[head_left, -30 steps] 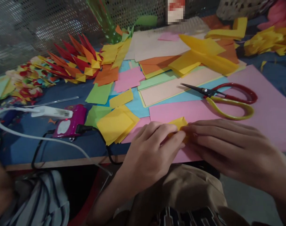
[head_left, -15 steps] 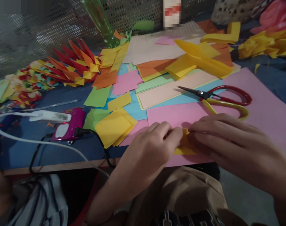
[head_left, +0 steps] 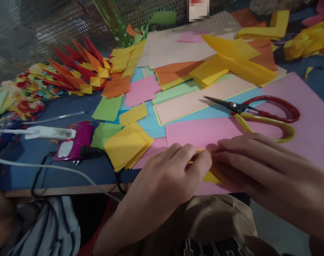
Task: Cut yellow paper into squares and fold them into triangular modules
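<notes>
A small yellow paper lies at the table's front edge over a pink sheet, mostly covered by my fingers. My left hand pinches its left side between thumb and bent fingers. From the right, my right hand holds the same paper, its fingers close together and the fingertips nearly touching my left thumb. Scissors with one red and one yellow handle rest on the sheets just beyond my right hand. Left of my left hand sits a stack of yellow squares.
A purple power adapter with a white plug and cables lies at left. Behind are a red-orange folded paper piece, a green bottle and curved yellow strips. Someone in a striped garment sits at lower left.
The view has shifted slightly. My fingers have moved a little on the yellow paper, and its visible part now looks smaller and tilted between my hands.
</notes>
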Demonstrator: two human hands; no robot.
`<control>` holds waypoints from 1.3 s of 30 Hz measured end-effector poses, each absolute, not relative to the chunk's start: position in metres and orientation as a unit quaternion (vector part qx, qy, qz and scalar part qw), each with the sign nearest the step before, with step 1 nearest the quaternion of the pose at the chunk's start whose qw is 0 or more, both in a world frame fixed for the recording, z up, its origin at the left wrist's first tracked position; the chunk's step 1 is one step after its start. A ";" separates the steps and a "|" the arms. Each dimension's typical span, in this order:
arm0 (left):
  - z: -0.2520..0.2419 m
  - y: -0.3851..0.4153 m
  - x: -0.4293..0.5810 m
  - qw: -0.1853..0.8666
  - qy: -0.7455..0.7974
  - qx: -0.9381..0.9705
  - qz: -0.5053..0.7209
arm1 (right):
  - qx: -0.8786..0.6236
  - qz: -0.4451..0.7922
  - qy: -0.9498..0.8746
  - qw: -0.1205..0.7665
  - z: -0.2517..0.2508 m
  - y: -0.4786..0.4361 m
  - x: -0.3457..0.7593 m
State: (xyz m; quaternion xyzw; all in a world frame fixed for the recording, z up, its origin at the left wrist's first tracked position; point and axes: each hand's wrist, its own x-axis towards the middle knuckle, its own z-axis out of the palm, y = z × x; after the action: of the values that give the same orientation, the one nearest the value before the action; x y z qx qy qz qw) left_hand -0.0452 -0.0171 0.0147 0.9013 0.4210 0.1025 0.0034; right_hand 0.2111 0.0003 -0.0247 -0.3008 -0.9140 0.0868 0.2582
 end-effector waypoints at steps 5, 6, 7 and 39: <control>0.014 -0.010 -0.048 0.059 0.410 0.902 0.120 | -0.297 0.077 -0.915 0.262 -0.035 -0.001 0.216; 0.013 -0.008 -0.047 0.071 0.413 0.900 0.118 | -0.298 0.082 -0.912 0.268 -0.037 -0.001 0.217; 0.012 -0.007 -0.045 0.083 0.418 0.897 0.119 | -0.302 0.089 -0.909 0.273 -0.039 -0.001 0.217; 0.005 0.000 -0.023 0.212 0.580 0.759 0.205 | -0.350 0.106 -0.906 0.215 -0.032 -0.020 0.215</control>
State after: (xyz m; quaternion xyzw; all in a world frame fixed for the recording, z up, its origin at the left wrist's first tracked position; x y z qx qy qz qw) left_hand -0.0231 -0.0005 0.0054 0.7593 0.5801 0.2050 0.2122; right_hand 0.2152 -0.0197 -0.0318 -0.3502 -0.9056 0.1058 0.2147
